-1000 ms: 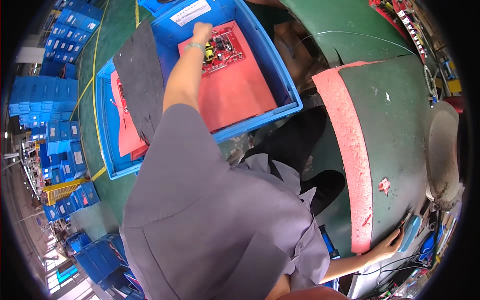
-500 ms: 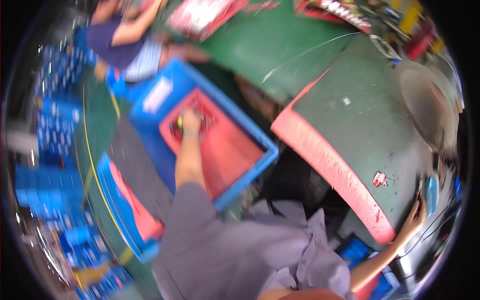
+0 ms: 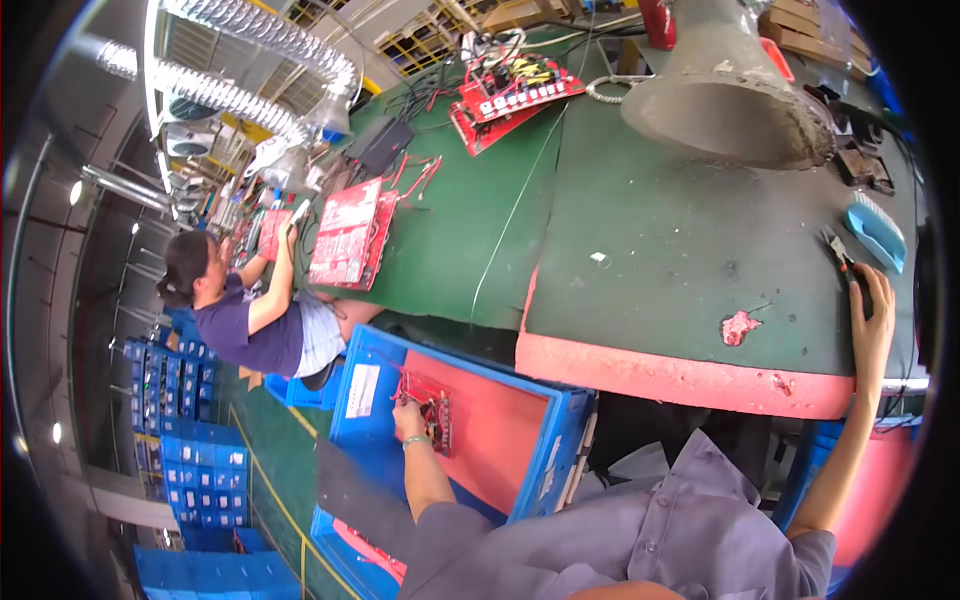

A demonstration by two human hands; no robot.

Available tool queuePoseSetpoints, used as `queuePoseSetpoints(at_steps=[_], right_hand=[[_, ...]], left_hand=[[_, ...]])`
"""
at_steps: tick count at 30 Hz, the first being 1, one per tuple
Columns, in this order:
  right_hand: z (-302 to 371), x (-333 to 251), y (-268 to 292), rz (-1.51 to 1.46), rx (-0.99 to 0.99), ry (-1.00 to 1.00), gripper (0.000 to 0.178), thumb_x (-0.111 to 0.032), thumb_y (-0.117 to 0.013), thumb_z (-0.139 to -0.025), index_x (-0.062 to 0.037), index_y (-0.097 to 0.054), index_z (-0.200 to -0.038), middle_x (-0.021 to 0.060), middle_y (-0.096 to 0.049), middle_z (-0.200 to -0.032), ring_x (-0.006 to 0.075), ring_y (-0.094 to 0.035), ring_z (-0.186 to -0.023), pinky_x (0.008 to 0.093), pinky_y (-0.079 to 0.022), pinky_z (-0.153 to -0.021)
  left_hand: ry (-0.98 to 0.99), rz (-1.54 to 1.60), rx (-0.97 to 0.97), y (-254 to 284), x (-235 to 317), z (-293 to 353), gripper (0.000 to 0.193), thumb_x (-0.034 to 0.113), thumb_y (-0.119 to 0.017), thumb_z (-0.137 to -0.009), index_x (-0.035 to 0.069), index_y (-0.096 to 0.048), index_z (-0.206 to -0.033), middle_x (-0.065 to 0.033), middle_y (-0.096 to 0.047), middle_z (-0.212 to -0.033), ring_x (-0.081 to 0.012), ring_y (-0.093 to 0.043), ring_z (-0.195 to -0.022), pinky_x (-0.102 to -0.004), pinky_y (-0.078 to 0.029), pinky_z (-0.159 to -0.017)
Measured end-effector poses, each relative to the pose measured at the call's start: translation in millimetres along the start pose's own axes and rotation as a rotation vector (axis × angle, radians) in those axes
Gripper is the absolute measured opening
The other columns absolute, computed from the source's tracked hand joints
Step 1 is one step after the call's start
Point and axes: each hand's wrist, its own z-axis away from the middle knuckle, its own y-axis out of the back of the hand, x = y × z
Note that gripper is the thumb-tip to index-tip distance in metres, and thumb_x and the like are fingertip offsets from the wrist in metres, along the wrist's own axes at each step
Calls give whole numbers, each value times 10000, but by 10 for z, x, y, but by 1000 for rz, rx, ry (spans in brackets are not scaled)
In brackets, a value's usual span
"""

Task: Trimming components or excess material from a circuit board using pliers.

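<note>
A: Status, L hand (image 3: 409,418)?
B: Down inside rectangular blue plastic bin (image 3: 568,420), at LH edge of red circuit board (image 3: 438,415) w/ dark comps on it. Fingers curled in at the edge; can't tell if clamped on it.
A: Board loc?
B: In bin, lying on flat pink sheet (image 3: 500,425), near the bin end w/ white paper label (image 3: 363,390). Bin's just below bench edge.
A: R hand (image 3: 873,305)?
B: On dark green bench top (image 3: 650,270), RH end, fingers extended, tips right at orange-and-black handles of small metal-jawed pliers (image 3: 838,250). Can't tell if it's gripping. Hands well apart.
A: Anything else nr R hand?
B: Light-blue curved thing w/ pale edge (image 3: 876,235), just past the pliers; kind unclear. Grey funnel-shaped hood (image 3: 735,115) further back. Pink foam strip (image 3: 690,375) along front edge of bench, ragged pink patch (image 3: 740,328) on the top, betw strip and hood.
A: LH side?
B: Black flat sheet (image 3: 360,490) nr L forearm. Co-worker in dark purple top (image 3: 245,325) at far L of bench, white obj in one hand. Red flat panel stack (image 3: 350,235) on bench, nr co-worker.
</note>
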Motion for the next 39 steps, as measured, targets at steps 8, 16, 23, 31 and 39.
queuePoseSetpoints(at_steps=[8, 16, 23, 31, 39], right_hand=[[-21, 270, -93, -3, -29, 49, 272, -160, -523, -911, -22, -575, -1140, 126, -580, -1136, 269, -530, -1091, 328, -379, -941], [-38, 111, -63, 109, 60, 130, 329, -203, -611, -858, -71, -587, -1158, 120, -568, -1147, 292, -536, -1073, 355, -402, -921], [224, -469, 382, -351, 40, 239, 259, -37, -567, -865, -6, -589, -1121, 102, -597, -1097, 201, -566, -1034, 295, -415, -896], [714, -1115, 245, -1545, -517, -357, 731, -361, -543, -874, -10, -198, -1414, 202, -417, -1312, 254, -537, -1111, 352, -532, -793], [889, -933, 187, -1740, -597, -727, 607, -184, -574, -870, 0, -281, -1368, 170, -552, -1167, 204, -649, -888, 307, -595, -603]], left_hand=[[94, 694, -144, 522, 1146, 336, 363, 314, -552, -862, 36, -566, -1094, -105, -618, -1011, -242, -605, -921, -410, -513, -785], [-155, 681, -422, 471, 2761, 1704, 473, 409, -403, -929, 41, -495, -1212, -152, -549, -1197, -254, -555, -1072, -426, -463, -912], [-1060, 381, -778, -275, 2604, 2834, 589, 254, -332, -897, -29, -198, -1396, -213, -239, -1435, -326, -259, -1322, -428, -209, -1102], [-817, 494, -1031, -1851, 2371, 3755, 547, 306, -349, -907, -8, -277, -1350, -190, -327, -1367, -305, -340, -1253, -423, -278, -1048], [-561, 567, -1122, -2123, 2420, 3882, 517, 357, -365, -917, 13, -357, -1303, -167, -414, -1300, -283, -421, -1184, -417, -347, -994]])
